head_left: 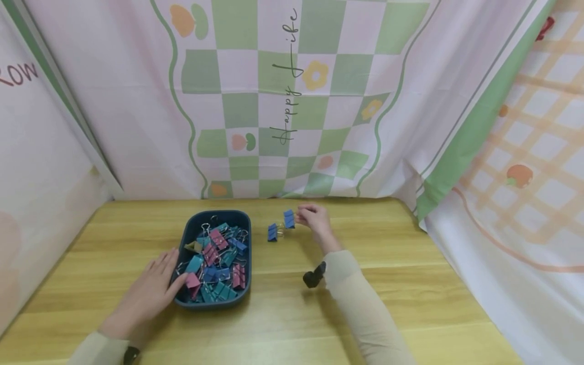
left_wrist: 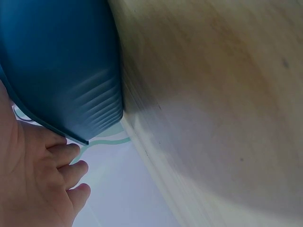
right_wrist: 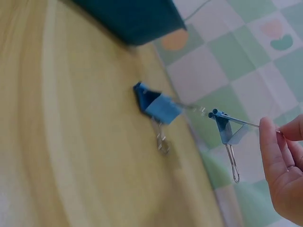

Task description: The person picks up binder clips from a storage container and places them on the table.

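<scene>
In the head view, my right hand [head_left: 315,220] pinches a blue binder clip [head_left: 289,219] by one wire handle. The right wrist view shows that clip [right_wrist: 224,128] held off the table, its other handle hanging down. A second blue binder clip [head_left: 272,232] stands on the table just left of it; it also shows in the right wrist view [right_wrist: 163,109]. My left hand [head_left: 152,284] rests at the left rim of a dark blue tray [head_left: 250,253], thumb over the edge, fingers fairly straight along the outside. Mixed pink, teal and blue binder clips [head_left: 218,239] fill the tray.
The wooden table [head_left: 283,324] runs back to a checked curtain [head_left: 283,111]. Patterned cloth also hangs at the left [head_left: 41,152] and right [head_left: 511,167]. A small black device [head_left: 314,276] is fixed at the right wrist.
</scene>
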Demonstrator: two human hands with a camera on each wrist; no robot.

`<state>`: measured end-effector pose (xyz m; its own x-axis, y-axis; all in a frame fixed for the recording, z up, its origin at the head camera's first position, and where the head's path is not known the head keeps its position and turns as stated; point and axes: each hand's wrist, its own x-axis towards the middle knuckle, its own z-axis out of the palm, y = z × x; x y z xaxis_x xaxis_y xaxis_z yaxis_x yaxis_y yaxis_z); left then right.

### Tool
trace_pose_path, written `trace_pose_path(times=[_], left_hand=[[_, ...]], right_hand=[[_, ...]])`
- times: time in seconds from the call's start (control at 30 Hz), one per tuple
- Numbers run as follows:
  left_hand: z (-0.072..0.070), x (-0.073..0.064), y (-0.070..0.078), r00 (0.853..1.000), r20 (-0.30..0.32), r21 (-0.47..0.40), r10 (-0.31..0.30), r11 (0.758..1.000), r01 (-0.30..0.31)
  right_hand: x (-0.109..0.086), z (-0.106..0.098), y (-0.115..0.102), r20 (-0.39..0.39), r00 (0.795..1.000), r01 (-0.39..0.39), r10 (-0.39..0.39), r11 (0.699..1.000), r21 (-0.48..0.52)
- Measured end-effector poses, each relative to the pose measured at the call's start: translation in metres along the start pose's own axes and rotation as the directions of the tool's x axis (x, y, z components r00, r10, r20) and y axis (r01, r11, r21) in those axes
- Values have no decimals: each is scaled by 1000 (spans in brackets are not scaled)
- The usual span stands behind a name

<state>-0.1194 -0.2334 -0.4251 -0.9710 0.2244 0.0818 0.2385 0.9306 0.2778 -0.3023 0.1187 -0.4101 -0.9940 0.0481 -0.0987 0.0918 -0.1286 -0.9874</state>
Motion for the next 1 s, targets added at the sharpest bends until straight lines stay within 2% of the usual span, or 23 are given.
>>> trace_pose_path(times=[0.33,0.73,1.0], left_hand=[[0,-1,0,1000,0,2,3,1000,-3],[-1,-1,1,1000,1,-2,-1,1000,1],[-1,0,1,1000,0,0,1,1000,-1]], right_hand=[[2,-16,19,-32,998,-52,47,989,-141],[3,-21,28,-37,994,-102,99,991,-92],[3,-25,27,-12,994,-109,108,981,-158]])
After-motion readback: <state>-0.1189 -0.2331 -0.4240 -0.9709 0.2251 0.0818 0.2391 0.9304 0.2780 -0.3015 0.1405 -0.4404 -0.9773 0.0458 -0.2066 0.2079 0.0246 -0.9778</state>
